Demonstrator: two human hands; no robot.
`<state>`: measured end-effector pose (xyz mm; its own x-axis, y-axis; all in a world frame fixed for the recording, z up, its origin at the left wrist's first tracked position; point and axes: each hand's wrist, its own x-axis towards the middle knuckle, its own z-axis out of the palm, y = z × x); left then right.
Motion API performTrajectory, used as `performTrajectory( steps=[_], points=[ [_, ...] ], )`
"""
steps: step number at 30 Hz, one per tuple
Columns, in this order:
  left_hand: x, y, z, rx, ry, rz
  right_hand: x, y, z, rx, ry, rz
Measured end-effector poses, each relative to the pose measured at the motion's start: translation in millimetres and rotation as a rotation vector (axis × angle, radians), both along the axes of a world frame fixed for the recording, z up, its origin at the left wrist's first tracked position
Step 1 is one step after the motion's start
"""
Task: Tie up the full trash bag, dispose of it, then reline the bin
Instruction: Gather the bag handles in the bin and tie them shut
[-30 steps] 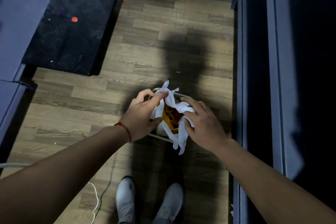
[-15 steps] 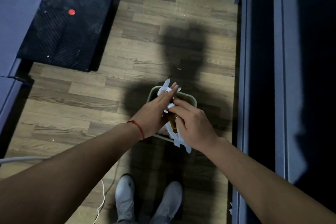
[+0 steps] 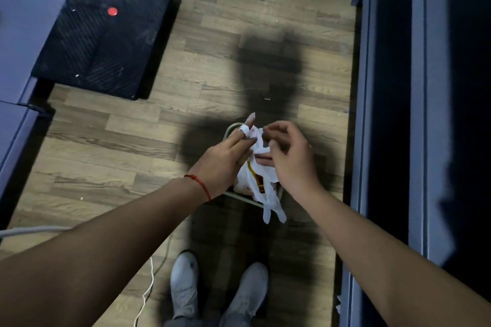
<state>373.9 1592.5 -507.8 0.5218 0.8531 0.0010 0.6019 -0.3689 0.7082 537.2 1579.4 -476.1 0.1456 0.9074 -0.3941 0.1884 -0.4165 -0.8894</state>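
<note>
Trash bag: white plastic bag (image 3: 265,175), sitting inside the bin on the floor, straight ahead of the shoes. Its top is gathered up between both hands, and something yellow shows through the plastic lower down.
Bag handles: one strip is looped around the left index finger up top, another runs across between the two hands. Two loose tails (image 3: 272,208) flop over the near rim.
Bin: small pale green bin (image 3: 230,129), mostly hidden under the hands and bag. You only really get the far-left corner of the rim and a bit of the near edge.
Left hand: the left hand (image 3: 223,162) is on the left side of the bag, fingers stretched out fairly straight and pointing away, index finger wrapped by the plastic strip. There's a red string bracelet (image 3: 199,184) on the wrist.
Right hand: the right hand (image 3: 291,156) is on the right side of the bag, fingers curled in and pinching the strip near the top.
Floor: wood-look planks (image 3: 132,146), with a big shadow falling right over the bin.
Feet: two light grey shoes (image 3: 216,289) at the near edge, toes toward the bin.
Left side: black ribbed mat (image 3: 106,42) with a red dot (image 3: 112,11) on it, well away from the bin. White cable (image 3: 148,287) trails near the left shoe.
Right side: dark blue-grey furniture frame (image 3: 364,141) running near to far.
</note>
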Motion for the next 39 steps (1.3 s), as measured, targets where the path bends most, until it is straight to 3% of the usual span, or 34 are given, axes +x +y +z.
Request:
performTrajectory(
  steps=[6,11,17,19,22,25,27,31,34,37,39],
  points=[
    [-17,1,-5,0.059,0.002,-0.016,-3,40,-7,-0.274,-0.015,0.461],
    [-27,3,-5,0.123,0.069,-0.101,-12,46,-7,-0.461,0.147,0.431],
    [-43,3,-8,0.207,0.095,-0.111,-4,42,-3,-0.31,0.027,0.285],
    [-44,4,-6,0.074,0.115,0.054,-2,37,-3,-0.245,-0.01,0.294],
    [-26,15,7,-0.333,0.108,0.429,-3,21,-4,-0.137,-0.097,0.428],
    [-3,26,16,-0.969,-0.246,0.689,-2,-4,0,0.045,-0.281,0.619],
    [2,31,19,-1.179,-0.358,0.715,1,-20,-2,0.135,-0.346,0.711],
    [2,38,17,-1.069,-0.169,0.536,7,-36,-15,0.27,-0.461,0.866],
    [2,36,15,-0.944,-0.088,0.481,10,-30,-16,0.312,-0.343,0.668],
    [3,32,10,-0.928,-0.115,0.441,7,3,-25,0.072,-0.237,0.355],
    [4,30,4,-0.884,-0.05,0.354,7,30,-41,-0.116,-0.298,0.489]
  ],
)
